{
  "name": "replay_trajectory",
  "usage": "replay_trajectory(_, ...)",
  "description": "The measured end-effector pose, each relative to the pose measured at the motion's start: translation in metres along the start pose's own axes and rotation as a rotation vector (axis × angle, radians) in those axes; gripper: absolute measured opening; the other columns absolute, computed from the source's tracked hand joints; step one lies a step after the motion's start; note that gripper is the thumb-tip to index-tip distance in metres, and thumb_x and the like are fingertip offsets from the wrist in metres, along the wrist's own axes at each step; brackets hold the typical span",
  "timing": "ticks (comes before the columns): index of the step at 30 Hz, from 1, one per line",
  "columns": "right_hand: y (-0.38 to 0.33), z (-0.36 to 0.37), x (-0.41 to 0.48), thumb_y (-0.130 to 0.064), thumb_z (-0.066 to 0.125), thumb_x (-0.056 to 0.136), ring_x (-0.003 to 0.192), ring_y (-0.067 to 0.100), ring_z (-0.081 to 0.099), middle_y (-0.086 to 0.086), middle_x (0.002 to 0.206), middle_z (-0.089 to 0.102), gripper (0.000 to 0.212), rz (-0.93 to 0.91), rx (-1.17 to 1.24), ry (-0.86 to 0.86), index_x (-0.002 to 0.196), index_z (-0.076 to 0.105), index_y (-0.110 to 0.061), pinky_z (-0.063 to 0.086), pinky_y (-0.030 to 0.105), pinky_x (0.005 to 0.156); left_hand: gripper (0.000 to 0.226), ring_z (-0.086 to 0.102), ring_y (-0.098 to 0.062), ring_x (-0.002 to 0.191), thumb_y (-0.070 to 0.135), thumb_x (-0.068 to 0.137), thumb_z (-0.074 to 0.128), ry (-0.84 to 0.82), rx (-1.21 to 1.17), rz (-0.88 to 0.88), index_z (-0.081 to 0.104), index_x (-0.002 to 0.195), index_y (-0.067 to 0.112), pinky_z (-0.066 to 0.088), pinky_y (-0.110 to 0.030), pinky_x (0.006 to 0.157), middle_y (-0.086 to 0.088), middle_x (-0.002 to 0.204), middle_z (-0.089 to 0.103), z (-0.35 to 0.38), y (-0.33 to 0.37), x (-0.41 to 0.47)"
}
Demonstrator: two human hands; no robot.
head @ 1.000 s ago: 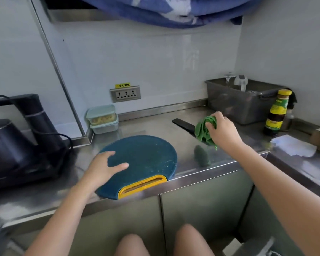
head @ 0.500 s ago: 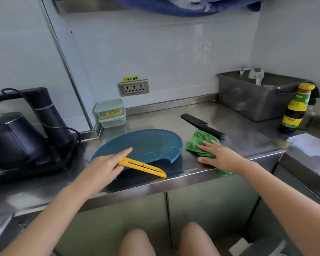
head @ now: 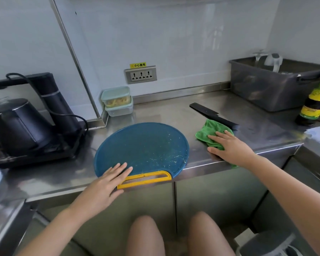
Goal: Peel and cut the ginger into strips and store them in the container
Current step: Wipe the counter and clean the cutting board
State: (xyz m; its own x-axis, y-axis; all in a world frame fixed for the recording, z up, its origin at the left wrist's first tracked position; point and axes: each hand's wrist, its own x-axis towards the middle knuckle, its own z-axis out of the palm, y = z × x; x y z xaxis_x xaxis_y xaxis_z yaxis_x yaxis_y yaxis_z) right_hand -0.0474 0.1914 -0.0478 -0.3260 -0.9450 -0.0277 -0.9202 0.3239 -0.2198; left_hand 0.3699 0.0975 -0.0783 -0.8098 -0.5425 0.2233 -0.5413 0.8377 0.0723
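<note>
L hand (head: 103, 185) is lying flat on near-left edge of the cutting board (head: 142, 145), fingers straight, slightly apart, beside the yellow handle (head: 146, 179). R hand (head: 229, 147) is pressing flat on the green cloth (head: 209, 131) just right of board, fingers spread, not gripping. The knife (head: 207, 112) is lying right-rear of board, touching the cloth. The stacked containers (head: 116, 101) are sitting left-rear of board at the wall. Top one is holding yellowish bits, prob. ginger strips (head: 116, 102), too blurry to confirm.
</note>
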Motion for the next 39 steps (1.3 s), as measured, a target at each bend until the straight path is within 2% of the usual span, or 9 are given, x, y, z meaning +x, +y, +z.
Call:
replay_trajectory(4,-0.005,-0.006,-0.002,-0.047,0.030,0.103,0.145,0.023,0.023,0.003,0.155,0.035,0.050,0.032,0.163,0.039,0.148,0.038,-0.028,0.020,0.036,0.115,0.130,0.043,-0.009,0.127,0.004,0.052,0.091,0.004,0.136,0.080,0.011,0.150,0.035,0.037,-0.021,0.100,0.005,0.141,0.047,-0.014,-0.014,-0.008)
replay_trajectory(7,-0.005,-0.012,0.004,-0.039,0.033,0.102,0.131,0.031,0.037,0.014,0.140,0.051,0.044,0.149,0.268,0.183,0.143,0.046,-0.028,0.036,0.041,0.104,0.082,0.058,-0.016,0.115,-0.002,0.070,0.075,0.251,0.139,0.140,0.040,0.141,0.017,0.026,-0.018,0.108,-0.007,0.130,0.059,-0.039,-0.012,0.000)
replay_trajectory(9,-0.011,-0.002,0.007,-0.038,0.032,0.102,0.140,0.033,0.024,0.014,0.154,0.032,0.047,0.164,0.066,0.117,0.149,0.036,-0.030,0.025,0.043,0.114,0.044,0.071,-0.023,0.084,0.011,0.083,0.054,0.420,0.215,0.144,0.056,0.125,0.002,0.039,-0.024,0.094,-0.012,0.108,0.070,-0.061,-0.008,0.015)
replay_trajectory(12,-0.056,0.019,0.007,-0.042,0.022,0.104,0.149,0.034,0.004,0.011,0.163,0.007,0.051,0.088,-0.064,0.010,0.154,0.019,-0.031,0.009,0.049,0.119,0.032,0.054,-0.016,0.048,0.016,0.089,0.061,0.502,0.033,-0.031,0.064,0.118,0.002,0.042,-0.022,0.063,-0.005,0.072,0.068,-0.088,-0.005,0.035)
replay_trajectory(18,-0.230,0.057,0.003,-0.046,0.023,0.103,0.149,0.036,-0.001,0.012,0.163,0.005,0.052,-0.310,-0.080,-0.093,0.154,0.014,-0.038,-0.001,0.055,0.116,0.020,0.043,0.005,0.047,0.007,0.090,0.060,0.637,-0.192,-0.296,0.067,0.108,0.002,0.032,-0.006,0.050,0.010,0.048,0.037,-0.109,-0.021,0.053)
replay_trajectory(25,-0.318,0.075,0.031,-0.043,0.017,0.104,0.149,0.030,-0.007,0.004,0.164,0.000,0.050,-0.598,-0.062,-0.203,0.154,0.011,-0.040,-0.007,0.051,0.119,0.022,0.048,0.006,0.053,0.009,0.091,0.059,0.720,-0.178,-0.318,0.066,0.111,0.003,0.034,-0.003,0.054,-0.007,0.058,0.056,-0.112,-0.042,0.062)
replay_trajectory(29,-0.290,0.071,0.077,-0.038,0.021,0.105,0.150,0.028,0.000,0.004,0.163,0.007,0.051,-0.505,-0.005,-0.150,0.155,0.015,-0.033,-0.002,0.048,0.119,0.026,0.040,-0.001,0.045,0.017,0.091,0.056,0.771,-0.193,-0.362,0.066,0.112,0.004,0.031,-0.006,0.048,0.007,0.046,0.035,-0.121,-0.053,0.062)
replay_trajectory(35,-0.187,0.043,0.167,-0.034,0.018,0.104,0.150,0.030,-0.003,0.009,0.163,-0.001,0.055,0.023,-0.053,-0.073,0.156,0.006,-0.021,0.001,0.048,0.119,0.022,0.036,-0.002,0.045,0.012,0.093,0.058,0.834,-0.215,-0.438,0.066,0.111,0.003,0.029,-0.009,0.047,0.006,0.049,0.039,-0.120,-0.065,0.061)
replay_trajectory(39,-0.221,0.046,0.183,-0.034,0.017,0.104,0.150,0.029,-0.002,0.006,0.164,-0.001,0.053,-0.128,-0.060,-0.113,0.156,0.006,-0.029,0.000,0.046,0.120,0.021,0.036,-0.003,0.045,0.013,0.093,0.058,0.852,-0.248,-0.463,0.066,0.111,0.006,0.028,-0.009,0.046,0.005,0.047,0.039,-0.127,-0.070,0.063)
